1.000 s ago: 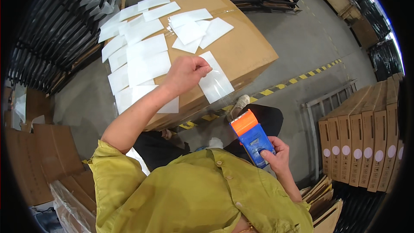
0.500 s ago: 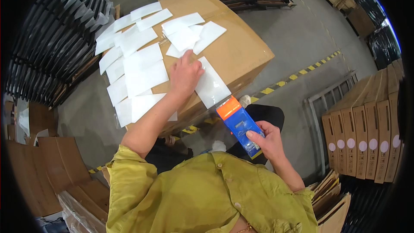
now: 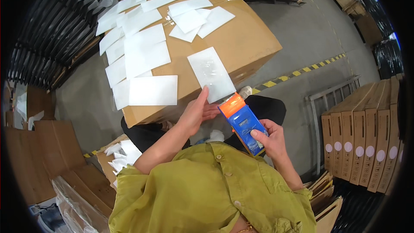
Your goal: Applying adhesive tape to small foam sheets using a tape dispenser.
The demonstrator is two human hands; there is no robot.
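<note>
A white rectangular foam sheet [image 3: 210,67] lies near the front edge of a big cardboard box [image 3: 241,56], its near end sticking out past that edge. Clear tape shows on it. My left hand [image 3: 194,114] is at the sheet's near left corner, thumb up against it and fingers stretched out below, apart from the thumb. In my right hand [image 3: 272,140] is a blue and orange tape dispenser [image 3: 246,125], its toothed end touching or very close to the sheet's near end. More white foam sheets [image 3: 146,54] overlap on the box top's left and far middle.
Stacked black frames [image 3: 51,30] stand at the left and far side. Flat brown cartons [image 3: 360,133] and a metal rack [image 3: 334,99] are on the right. A small box of white scraps [image 3: 123,157] sits by my left elbow. Yellow-black tape [image 3: 302,71] marks the floor.
My left hand has come back from the sheet's far end to its near corner. The tape dispenser has shifted slightly right and nearer me. The view has shifted, showing the scrap box.
</note>
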